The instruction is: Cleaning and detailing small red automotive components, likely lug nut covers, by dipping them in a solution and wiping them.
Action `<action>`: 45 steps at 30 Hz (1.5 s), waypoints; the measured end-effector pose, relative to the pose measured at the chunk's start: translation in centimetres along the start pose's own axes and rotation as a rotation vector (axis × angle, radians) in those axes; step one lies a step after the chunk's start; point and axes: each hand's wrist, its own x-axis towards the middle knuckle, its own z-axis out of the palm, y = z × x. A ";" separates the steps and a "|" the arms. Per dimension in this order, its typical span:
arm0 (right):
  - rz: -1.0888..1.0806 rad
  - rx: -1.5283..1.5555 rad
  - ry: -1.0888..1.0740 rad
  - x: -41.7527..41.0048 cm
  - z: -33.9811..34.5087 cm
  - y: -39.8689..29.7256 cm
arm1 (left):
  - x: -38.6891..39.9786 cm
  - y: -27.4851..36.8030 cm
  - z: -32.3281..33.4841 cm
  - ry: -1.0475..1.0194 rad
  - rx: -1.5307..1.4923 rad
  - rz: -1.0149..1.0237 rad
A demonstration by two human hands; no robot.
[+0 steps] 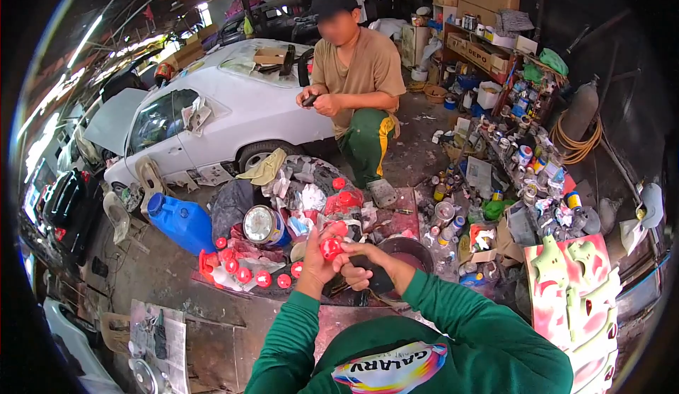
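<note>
My left hand (314, 269) holds up a glossy red round part (331, 248) with small pale spots on it. My right hand (390, 261) is close against it, fingertips at the part's side. A dark flexible sheet (377, 281), possibly sandpaper, is in the right hand's grip. Several similar red round parts (263, 278) lie in a curved row to the left, on stained paper and cloth. Below and right of my hands is a dark basin (428, 256) with reddish liquid, partly hidden by my right forearm.
Opposite me a person (360, 70) sits low, holding a small dark object (309, 100). A blue jerry can (183, 224) and a lidded paint can (263, 226) stand left. Pale green parts (550, 264) rest on a board at right. A white car (233, 107) stands behind.
</note>
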 end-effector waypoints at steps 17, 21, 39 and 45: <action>0.280 -1.582 1.284 -6.8 -19.7 1.5 | -1.5 -5.9 -1.7 0.058 0.697 -0.173; 0.352 -1.699 1.317 -5.2 -17.7 2.6 | 1.9 -11.5 -1.1 -0.285 1.887 0.238; 0.462 -2.058 0.801 -5.8 -25.0 6.1 | 13.8 -31.4 -19.3 -0.099 2.322 -0.287; 0.487 -1.995 0.806 -9.4 -27.2 5.7 | 12.1 -27.8 -9.8 -0.263 2.258 -0.185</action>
